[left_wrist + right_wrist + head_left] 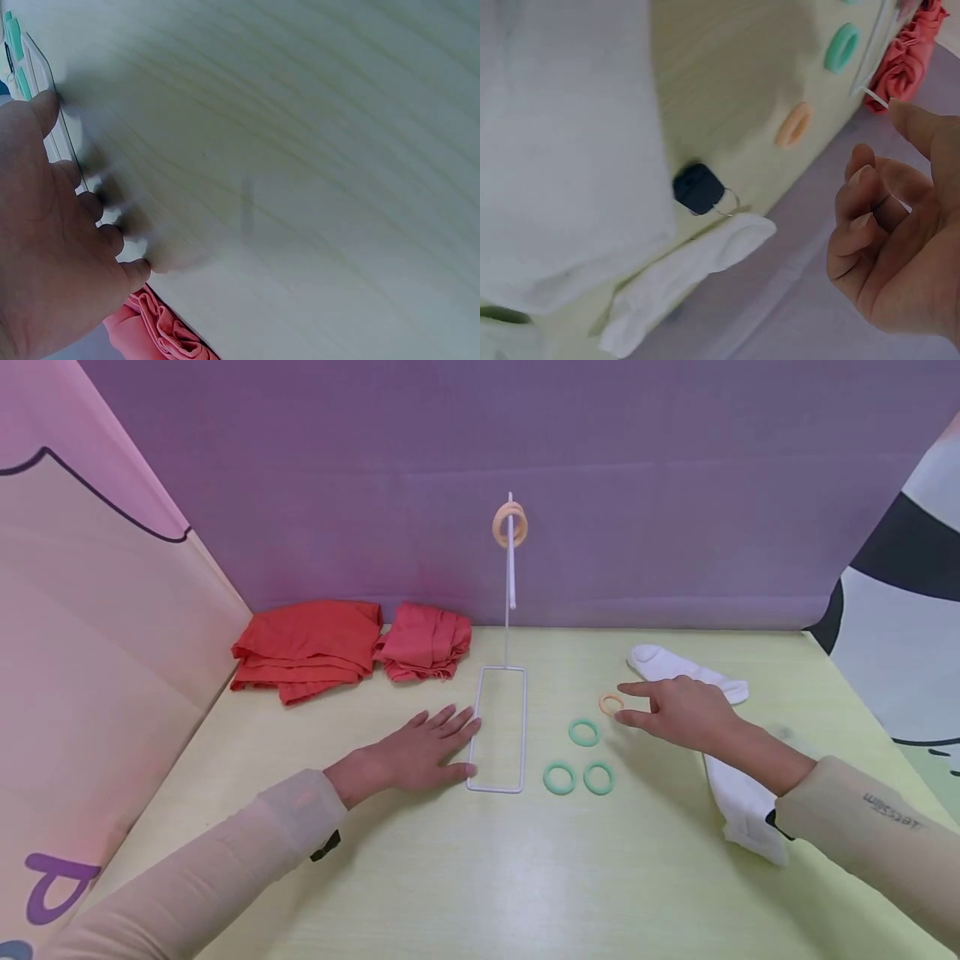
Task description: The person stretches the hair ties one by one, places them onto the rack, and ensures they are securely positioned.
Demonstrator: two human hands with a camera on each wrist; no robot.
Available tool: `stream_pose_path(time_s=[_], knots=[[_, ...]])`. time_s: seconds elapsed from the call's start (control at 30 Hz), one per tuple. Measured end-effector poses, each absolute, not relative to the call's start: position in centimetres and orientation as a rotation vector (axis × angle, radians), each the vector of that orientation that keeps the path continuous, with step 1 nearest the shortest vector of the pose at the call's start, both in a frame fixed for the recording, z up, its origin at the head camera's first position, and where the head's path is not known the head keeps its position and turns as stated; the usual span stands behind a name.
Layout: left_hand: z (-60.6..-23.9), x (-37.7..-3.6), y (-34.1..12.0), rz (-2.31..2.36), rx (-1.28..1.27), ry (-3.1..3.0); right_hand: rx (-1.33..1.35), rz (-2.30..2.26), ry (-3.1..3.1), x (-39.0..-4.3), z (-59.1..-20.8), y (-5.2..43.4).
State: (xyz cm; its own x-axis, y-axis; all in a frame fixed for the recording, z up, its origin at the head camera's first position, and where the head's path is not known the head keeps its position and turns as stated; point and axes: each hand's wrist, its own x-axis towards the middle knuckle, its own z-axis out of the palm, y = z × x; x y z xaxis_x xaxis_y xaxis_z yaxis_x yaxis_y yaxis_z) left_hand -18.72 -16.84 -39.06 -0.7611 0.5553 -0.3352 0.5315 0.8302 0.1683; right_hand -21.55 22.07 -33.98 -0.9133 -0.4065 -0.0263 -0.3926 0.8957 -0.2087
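The left hand (420, 750) lay flat on the counter (465, 877), its fingers (453, 722) straight and spread, holding nothing. Their tips touched the near left rail of the white wire stand (497, 728), whose rectangular base rested on the counter just right of those fingers. From the far end of the base a thin rod rose upright, and two orange rings (510, 524) hung near its top, well beyond both hands.

The right hand (678, 710) hovered over the counter with nothing in it. Its forefinger and thumb pointed left with a gap between them, and in the wrist view the other fingers (866, 206) were loosely curled. A small orange ring (611, 703) lay flat on the counter just off the tips of that forefinger and thumb, close but apart from them as far as I could see.

Three green rings (583, 732) lay flat between the two hands: one just below and left of the right fingertips, the other two side by side nearer the person, beside the near right corner of the stand.

A white sock (686, 672) lay behind the right hand and another white cloth (738, 802) beneath that forearm. Two piles of red cloth (307, 647) sat at the back of the counter, beyond the left fingers.
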Motion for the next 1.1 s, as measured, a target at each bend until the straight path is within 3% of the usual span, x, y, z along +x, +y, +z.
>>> stream_pose_path(time_s=[0.6,1.1], knots=[[-38.7,-18.5,-16.8,0.122,0.830,2.644,-0.427,-0.189,2.874,-24.8,-36.4,21.3],[-38.6,-18.5,-16.6,0.108,0.819,2.639,-0.488,-0.204,2.894,-25.5,-37.0,20.7]])
